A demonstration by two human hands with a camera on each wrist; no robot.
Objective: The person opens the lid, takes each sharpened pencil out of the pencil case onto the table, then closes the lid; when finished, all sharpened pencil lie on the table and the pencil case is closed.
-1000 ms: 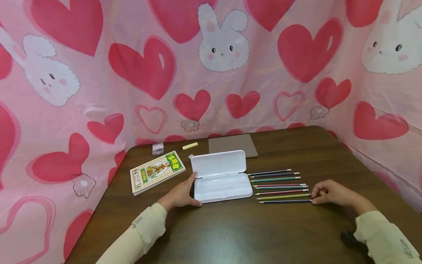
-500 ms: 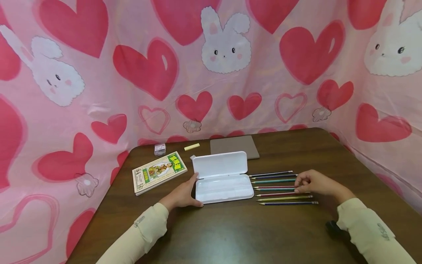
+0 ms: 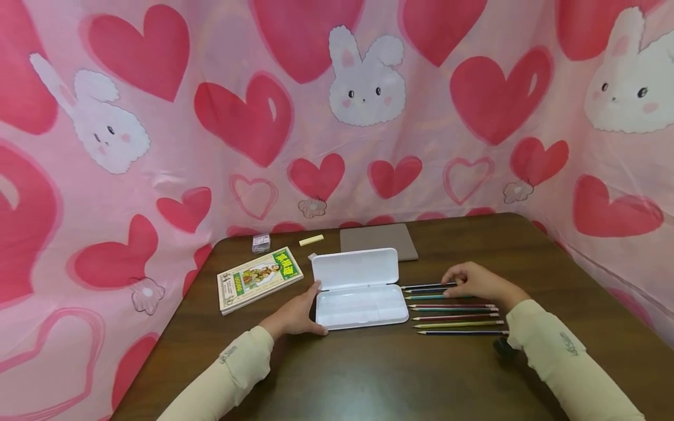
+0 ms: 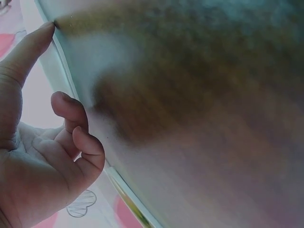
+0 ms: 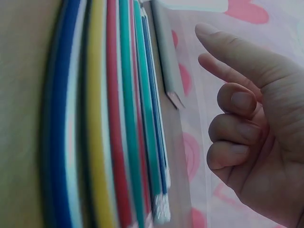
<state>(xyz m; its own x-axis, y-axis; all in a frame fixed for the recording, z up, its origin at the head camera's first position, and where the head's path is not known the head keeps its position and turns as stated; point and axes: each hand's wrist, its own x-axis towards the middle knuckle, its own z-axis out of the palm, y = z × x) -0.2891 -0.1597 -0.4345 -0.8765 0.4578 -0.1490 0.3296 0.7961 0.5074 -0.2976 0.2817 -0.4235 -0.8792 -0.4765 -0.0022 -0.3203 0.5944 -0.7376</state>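
Note:
A white pencil case (image 3: 363, 308) lies with its lid up in the middle of the table, its tray bare. My left hand (image 3: 296, 313) rests against the case's left end, the thumb (image 4: 35, 45) stretched to its edge and other fingers loosely bent. Right of the case several pencils (image 3: 458, 324) lie side by side, in blue, yellow, red and green. Above the far pencils hovers my right hand (image 3: 481, 282), covering parts of them. In the right wrist view, its index finger (image 5: 237, 52) is extended, the others are bent, and nothing is held.
A book (image 3: 260, 279) with a green and yellow cover lies left of the case. Behind stand a small clear box (image 3: 260, 242), a yellow strip (image 3: 311, 240) and a flat grey-brown notebook (image 3: 379, 237). A pink heart-patterned curtain (image 3: 368, 140) closes off the table's back and sides.
My right hand has moved left and away from me, from the eraser end of the nearest pencil to above the far pencils. The left hand stays at the case; the head view shifted slightly.

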